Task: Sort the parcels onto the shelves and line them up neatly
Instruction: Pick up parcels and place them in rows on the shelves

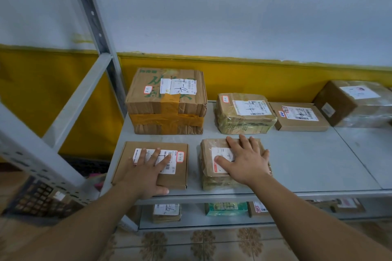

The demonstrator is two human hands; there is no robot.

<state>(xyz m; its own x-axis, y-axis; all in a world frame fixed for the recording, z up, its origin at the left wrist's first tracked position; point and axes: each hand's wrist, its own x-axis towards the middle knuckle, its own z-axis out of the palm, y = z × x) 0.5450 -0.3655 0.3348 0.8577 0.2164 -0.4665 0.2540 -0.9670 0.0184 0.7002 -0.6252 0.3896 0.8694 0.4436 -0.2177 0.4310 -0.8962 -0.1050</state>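
Note:
Two parcels lie at the front of the grey shelf. My left hand rests flat, fingers straight, on a flat brown box with a white label. My right hand lies flat with spread fingers on a tape-wrapped brown parcel. Behind them stand a large taped carton, a wrapped parcel, a thin flat box and a plastic-wrapped box at the far right.
A grey metal upright and a slanted brace frame the shelf's left end. The lower shelf holds several more parcels. The wall behind is white above yellow. Bare shelf surface lies right of my right hand.

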